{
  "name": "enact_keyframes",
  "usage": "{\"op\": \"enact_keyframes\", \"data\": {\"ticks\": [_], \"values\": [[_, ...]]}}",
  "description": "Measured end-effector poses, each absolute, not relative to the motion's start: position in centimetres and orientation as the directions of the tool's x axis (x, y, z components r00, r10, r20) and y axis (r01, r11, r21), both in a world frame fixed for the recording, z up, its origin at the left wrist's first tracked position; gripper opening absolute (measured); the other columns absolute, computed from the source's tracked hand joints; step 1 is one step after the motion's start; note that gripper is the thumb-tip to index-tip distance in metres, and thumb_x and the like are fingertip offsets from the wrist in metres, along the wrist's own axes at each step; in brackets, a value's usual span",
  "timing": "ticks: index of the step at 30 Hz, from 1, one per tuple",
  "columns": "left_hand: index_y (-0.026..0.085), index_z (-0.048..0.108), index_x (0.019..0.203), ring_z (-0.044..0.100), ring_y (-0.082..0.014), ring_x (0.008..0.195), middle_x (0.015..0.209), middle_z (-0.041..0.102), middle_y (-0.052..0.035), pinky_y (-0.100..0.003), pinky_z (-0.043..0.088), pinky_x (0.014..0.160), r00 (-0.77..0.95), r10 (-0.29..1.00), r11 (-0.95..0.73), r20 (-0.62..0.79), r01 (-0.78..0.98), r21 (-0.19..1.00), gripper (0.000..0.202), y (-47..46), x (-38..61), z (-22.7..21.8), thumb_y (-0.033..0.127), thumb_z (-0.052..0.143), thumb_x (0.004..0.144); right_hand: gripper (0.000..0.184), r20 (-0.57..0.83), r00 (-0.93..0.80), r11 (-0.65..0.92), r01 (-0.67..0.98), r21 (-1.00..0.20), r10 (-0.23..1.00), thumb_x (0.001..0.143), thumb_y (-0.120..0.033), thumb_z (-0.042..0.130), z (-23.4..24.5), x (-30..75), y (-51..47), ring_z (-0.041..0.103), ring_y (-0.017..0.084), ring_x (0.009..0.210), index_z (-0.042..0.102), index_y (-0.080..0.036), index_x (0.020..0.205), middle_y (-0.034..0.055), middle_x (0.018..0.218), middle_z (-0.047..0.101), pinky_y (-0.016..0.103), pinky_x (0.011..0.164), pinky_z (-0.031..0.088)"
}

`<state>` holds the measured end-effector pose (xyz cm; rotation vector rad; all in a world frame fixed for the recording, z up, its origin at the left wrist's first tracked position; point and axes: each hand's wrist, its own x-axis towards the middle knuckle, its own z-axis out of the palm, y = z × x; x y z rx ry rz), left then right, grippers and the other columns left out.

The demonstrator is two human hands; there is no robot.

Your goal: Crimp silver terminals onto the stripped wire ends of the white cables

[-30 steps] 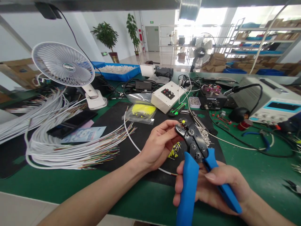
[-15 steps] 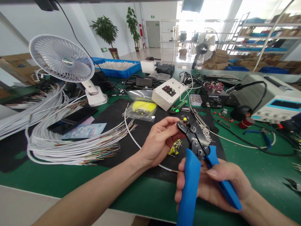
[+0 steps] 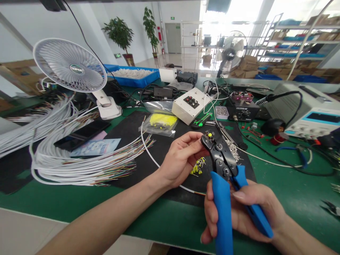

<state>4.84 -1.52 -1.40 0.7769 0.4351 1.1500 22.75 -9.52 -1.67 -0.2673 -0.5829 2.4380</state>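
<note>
The blue handles (image 3: 222,216) have drawn closer, though they are not yet together. The right hand (image 3: 268,209) has its grip wrapped around the crimping pliers (image 3: 221,156). A yellow terminal (image 3: 209,134) sits in their head, beside the left hand (image 3: 180,159), whose pinched grip hides whatever it holds.

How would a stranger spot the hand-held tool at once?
On the green workbench, over the black mat right of the white fan, the right hand grips a crimping tool, the left hand at its black head. Only it has thick bright-blue handles and a yellow piece at its tip.

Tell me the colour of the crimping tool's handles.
Blue. The handles of the crimping tool show best in the head view.
</note>
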Motion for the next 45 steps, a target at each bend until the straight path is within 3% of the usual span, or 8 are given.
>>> {"op": "enact_keyframes", "data": {"ticks": [10, 18, 28, 45], "values": [[0.014, 0.073, 0.097, 0.069, -0.0091, 0.083, 0.095, 0.074, -0.003, -0.018, 0.057, 0.079, 0.389, 0.917, 0.204, 0.087, -0.645, 0.737, 0.009, -1.41, 4.76, -1.36, 0.015, 0.073, 0.089, 0.04, -0.038, -0.812, -0.735, -0.506, -0.451, 0.582, 0.087, -0.032, 0.056, -2.24, 22.92, -9.57, 0.071, 0.026, 0.09, 0.064, -0.006, 0.117, 0.0147, 0.096, 0.067, 0.046, 0.08, 0.058], [0.014, 0.073, 0.096, 0.069, -0.0095, 0.082, 0.094, 0.074, -0.0029, -0.019, 0.058, 0.078, 0.389, 0.918, 0.206, 0.074, -0.629, 0.749, 0.008, -1.18, 4.54, -1.43, 0.016, 0.074, 0.088, 0.045, -0.059, -0.834, -0.749, -0.458, -0.48, 0.548, 0.084, -0.032, 0.061, -2.13, 23.25, -9.35, 0.07, 0.028, 0.099, 0.065, -0.009, 0.122, 0.015, 0.105, 0.07, 0.053, 0.091, 0.054], [0.014, 0.072, 0.094, 0.069, -0.009, 0.082, 0.093, 0.074, -0.0025, -0.019, 0.058, 0.076, 0.38, 0.921, 0.178, 0.089, -0.611, 0.771, 0.004, -1.36, 4.42, -1.49, 0.017, 0.072, 0.091, 0.046, -0.067, -0.838, -0.757, -0.45, -0.474, 0.541, 0.086, -0.03, 0.059, -2.05, 23.26, -9.33, 0.07, 0.031, 0.107, 0.064, -0.01, 0.126, 0.0162, 0.113, 0.071, 0.053, 0.094, 0.053], [0.015, 0.072, 0.094, 0.069, -0.0125, 0.084, 0.093, 0.074, -0.0032, -0.023, 0.058, 0.078, 0.38, 0.923, 0.207, 0.055, -0.613, 0.763, 0.009, -1.45, 4.51, -1.54, 0.02, 0.076, 0.087, 0.045, -0.131, -0.831, -0.782, -0.438, -0.444, 0.54, 0.079, -0.035, 0.067, -1.7, 23.03, -9.28, 0.072, 0.028, 0.094, 0.066, -0.01, 0.117, 0.0135, 0.101, 0.073, 0.046, 0.087, 0.056]]}}
